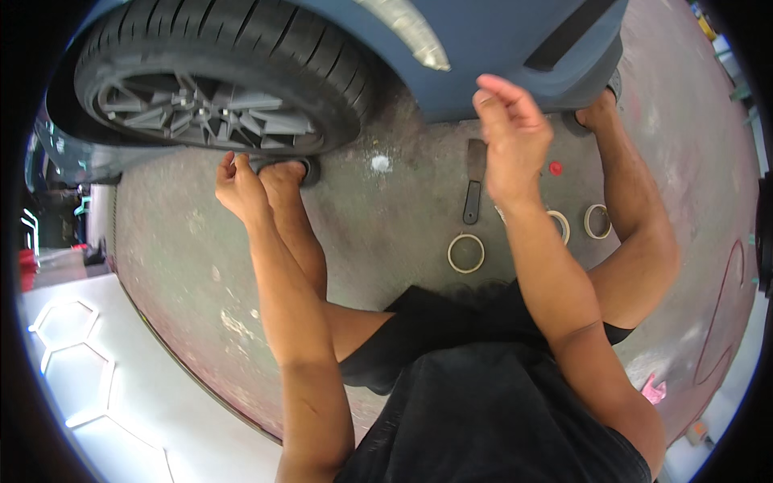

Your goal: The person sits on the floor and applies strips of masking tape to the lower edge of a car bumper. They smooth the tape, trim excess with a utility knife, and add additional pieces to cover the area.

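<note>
My left hand (240, 187) is raised beside the lower edge of the tire (338, 72), its fingers curled together. Whether anything small sits between them I cannot make out. Farther right, my right hand (515, 141) is held up before the blue-grey car bumper (483, 48), fingers stretched and apparently holding nothing. Along the wheel-arch edge of the bumper runs a pale strip (409, 32). On the floor between my feet lies a scraper (473, 189) with a black handle. A roll of tape (466, 236) lies nearer me, and another tape roll (564, 225) is partly behind my right forearm.
A third tape roll (597, 233) lies by my right leg, and a small red piece (555, 168) beside my right wrist. White powder (381, 163) marks the floor. The multi-spoke wheel (205, 113) fills the upper left. Something pink (654, 389) lies behind my right arm.
</note>
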Tool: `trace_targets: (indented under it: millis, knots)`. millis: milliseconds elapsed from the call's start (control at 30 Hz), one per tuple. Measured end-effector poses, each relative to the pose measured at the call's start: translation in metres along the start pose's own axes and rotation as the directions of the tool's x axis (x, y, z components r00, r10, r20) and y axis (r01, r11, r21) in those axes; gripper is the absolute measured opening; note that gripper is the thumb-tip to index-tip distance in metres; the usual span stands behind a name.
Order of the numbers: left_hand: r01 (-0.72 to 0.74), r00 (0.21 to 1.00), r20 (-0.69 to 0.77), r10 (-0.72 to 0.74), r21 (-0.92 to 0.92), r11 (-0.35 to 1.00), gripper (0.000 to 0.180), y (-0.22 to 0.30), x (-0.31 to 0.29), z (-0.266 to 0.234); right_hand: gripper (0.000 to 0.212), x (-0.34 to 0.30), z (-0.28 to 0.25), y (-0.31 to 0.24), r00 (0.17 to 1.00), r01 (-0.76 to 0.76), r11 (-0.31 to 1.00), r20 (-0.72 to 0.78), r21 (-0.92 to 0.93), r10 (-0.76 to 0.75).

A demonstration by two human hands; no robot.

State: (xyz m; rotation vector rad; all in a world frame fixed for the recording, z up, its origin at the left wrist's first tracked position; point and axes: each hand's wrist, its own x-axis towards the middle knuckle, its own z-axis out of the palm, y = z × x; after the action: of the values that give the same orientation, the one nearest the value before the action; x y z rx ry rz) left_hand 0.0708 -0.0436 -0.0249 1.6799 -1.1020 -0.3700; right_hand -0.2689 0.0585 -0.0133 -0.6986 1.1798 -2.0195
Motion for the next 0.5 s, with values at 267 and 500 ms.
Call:
trace_targets:
  millis: [267,500]
  knots:
    - [0.125,0.819,0.163,-0.550,0.885,0.449,0.094,-0.152,-0.014,-0.045,0.021,0.037,-0.001,0.010,0.717,0.688,0.529,0.357,-0.496,-0.599]
    - [0.062,0.774,0.257,-0.579,0.879,0.473,0.104,-0.136,-0.018,-0.049,0.023,0.044,0.008,0.012,0.552,0.806,0.260,0.516,-0.532,-0.655]
